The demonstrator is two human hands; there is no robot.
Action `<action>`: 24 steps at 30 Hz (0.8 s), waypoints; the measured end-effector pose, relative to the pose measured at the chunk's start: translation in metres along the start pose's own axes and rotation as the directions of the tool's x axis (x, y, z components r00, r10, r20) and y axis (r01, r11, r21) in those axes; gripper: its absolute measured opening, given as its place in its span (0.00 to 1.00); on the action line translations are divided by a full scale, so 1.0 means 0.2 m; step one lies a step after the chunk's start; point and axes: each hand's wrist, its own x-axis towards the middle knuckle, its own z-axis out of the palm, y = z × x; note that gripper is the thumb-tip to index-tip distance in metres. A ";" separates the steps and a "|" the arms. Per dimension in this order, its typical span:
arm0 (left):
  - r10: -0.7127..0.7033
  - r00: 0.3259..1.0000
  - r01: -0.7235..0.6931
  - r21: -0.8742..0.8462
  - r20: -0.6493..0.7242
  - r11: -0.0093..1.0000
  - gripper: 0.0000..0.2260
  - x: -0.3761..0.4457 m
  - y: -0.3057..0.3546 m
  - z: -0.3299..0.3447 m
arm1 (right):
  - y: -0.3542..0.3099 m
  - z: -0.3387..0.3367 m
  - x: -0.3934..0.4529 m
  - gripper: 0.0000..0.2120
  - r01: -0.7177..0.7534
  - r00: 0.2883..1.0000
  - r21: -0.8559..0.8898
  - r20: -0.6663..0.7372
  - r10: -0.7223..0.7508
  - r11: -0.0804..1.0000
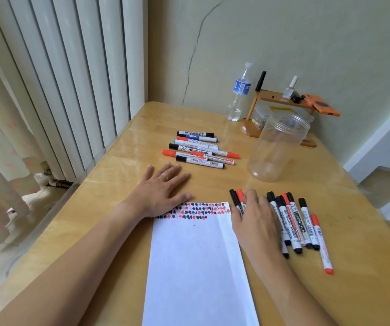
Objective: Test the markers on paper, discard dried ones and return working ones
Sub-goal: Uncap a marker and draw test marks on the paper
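Paper point(196, 267) between hands: left point(160, 192) flat, right point(255, 222) gripping two markers point(237, 200)

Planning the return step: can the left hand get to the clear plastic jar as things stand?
Probably yes, though awkwardly. The left hand lies flat and holds nothing; the clear jar stands open-topped far across on the right. The far pile of markers lies beside that path, not across it. The right hand sits nearer.

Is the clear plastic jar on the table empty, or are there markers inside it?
Empty. The clear plastic jar stands upright with no lid, and only the table and shelf behind show through its walls.
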 end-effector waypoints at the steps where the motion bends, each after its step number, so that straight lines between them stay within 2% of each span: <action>1: -0.001 1.000 0.001 0.000 0.001 1.000 0.40 0.00 0.00 0.00 | 0.00 0.00 0.00 0.15 0.000 1.000 0.001 -0.003 0.000 1.000; 6: 0.006 1.000 -0.006 0.005 -0.007 1.000 0.41 0.01 0.00 0.01 | -0.01 -0.02 0.03 0.14 0.016 0.998 0.059 -0.060 -0.013 0.998; 11: 0.007 1.000 -0.007 -0.014 -0.024 1.000 0.40 0.01 -0.01 0.01 | -0.11 -0.06 0.18 0.07 0.229 0.969 0.169 -0.138 -0.207 0.959; 14: 0.000 0.999 -0.002 -0.038 -0.040 0.999 0.38 0.01 -0.01 0.01 | -0.20 -0.05 0.35 0.02 0.352 0.935 0.222 -0.118 -0.334 0.909; 17: -0.008 0.999 0.006 -0.038 -0.047 0.999 0.35 0.00 0.00 0.01 | -0.28 0.01 0.53 0.02 0.422 0.906 0.196 -0.065 -0.418 0.885; 24: -0.011 0.997 0.005 -0.077 -0.079 0.997 0.34 0.00 -0.01 0.01 | -0.34 0.23 0.71 0.04 0.442 0.895 0.185 -0.036 -0.444 0.878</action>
